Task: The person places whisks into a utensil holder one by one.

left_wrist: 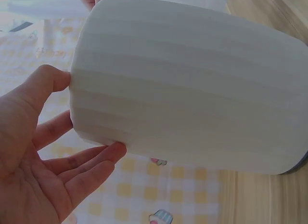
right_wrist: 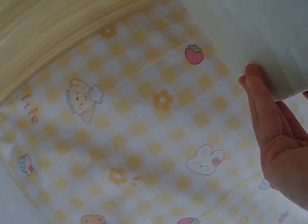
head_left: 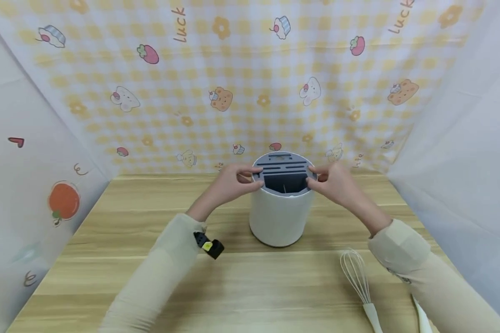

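Note:
A white round knife holder (head_left: 280,217) stands upright on the wooden table near the back. Its grey slotted lid (head_left: 302,159) sits level in the top, with narrow slots and one large dark opening. My left hand (head_left: 232,182) pinches the lid's left edge between thumb and fingers. Opposite it, my right hand (head_left: 335,184) pinches the right edge, thumb beside the large opening. In the left wrist view, the left hand's (left_wrist: 43,142) fingertips touch the holder's rim and upper wall (left_wrist: 183,89). The right hand's (right_wrist: 284,142) fingers touch the wall in the right wrist view.
A whisk (head_left: 357,277) with a pale handle lies at the front right of the table (head_left: 250,286). Near the right sleeve is a partly hidden white utensil (head_left: 422,317). A yellow checked cloth (head_left: 250,83) hangs behind, with white sheets at both sides.

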`<state>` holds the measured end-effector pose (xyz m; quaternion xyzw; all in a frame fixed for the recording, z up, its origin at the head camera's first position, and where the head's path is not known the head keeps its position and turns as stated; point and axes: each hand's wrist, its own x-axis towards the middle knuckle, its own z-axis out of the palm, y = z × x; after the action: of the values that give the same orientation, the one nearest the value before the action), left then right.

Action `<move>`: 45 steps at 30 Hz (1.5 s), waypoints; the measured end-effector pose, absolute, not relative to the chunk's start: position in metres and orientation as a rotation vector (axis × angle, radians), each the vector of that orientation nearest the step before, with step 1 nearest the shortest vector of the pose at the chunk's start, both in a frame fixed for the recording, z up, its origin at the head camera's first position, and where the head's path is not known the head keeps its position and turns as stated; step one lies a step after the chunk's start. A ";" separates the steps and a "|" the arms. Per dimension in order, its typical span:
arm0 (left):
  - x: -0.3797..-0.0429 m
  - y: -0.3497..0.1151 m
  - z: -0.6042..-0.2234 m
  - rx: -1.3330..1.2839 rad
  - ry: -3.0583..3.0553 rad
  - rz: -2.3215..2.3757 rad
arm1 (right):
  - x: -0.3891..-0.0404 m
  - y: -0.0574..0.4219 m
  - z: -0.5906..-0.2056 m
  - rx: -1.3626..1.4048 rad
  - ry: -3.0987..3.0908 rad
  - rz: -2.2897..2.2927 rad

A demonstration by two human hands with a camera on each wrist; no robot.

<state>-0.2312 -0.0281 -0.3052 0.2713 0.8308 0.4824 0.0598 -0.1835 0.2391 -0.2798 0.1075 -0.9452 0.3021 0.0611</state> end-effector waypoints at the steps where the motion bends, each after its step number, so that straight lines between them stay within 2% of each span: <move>1: -0.228 -0.034 -0.306 0.810 2.517 1.463 | -0.182 0.235 -0.281 0.339 -2.858 0.923; 14: -0.190 -0.090 -0.305 0.816 2.533 1.464 | -0.150 0.187 -0.290 0.458 -2.742 0.916; 26: -0.165 -0.112 -0.304 0.816 2.527 1.451 | -0.130 0.173 -0.292 0.547 -2.699 1.004; 35: -0.162 -0.110 -0.305 0.819 2.549 1.453 | -0.134 0.192 -0.288 0.490 -2.806 1.225; 45: -0.163 -0.112 -0.305 0.782 2.543 1.472 | -0.135 0.244 -0.283 0.374 -2.765 1.589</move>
<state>-0.1628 -0.1120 -0.3054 0.2568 0.8353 0.4836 0.0503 -0.1353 0.2443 -0.2830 0.1165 -0.8606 0.4946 -0.0347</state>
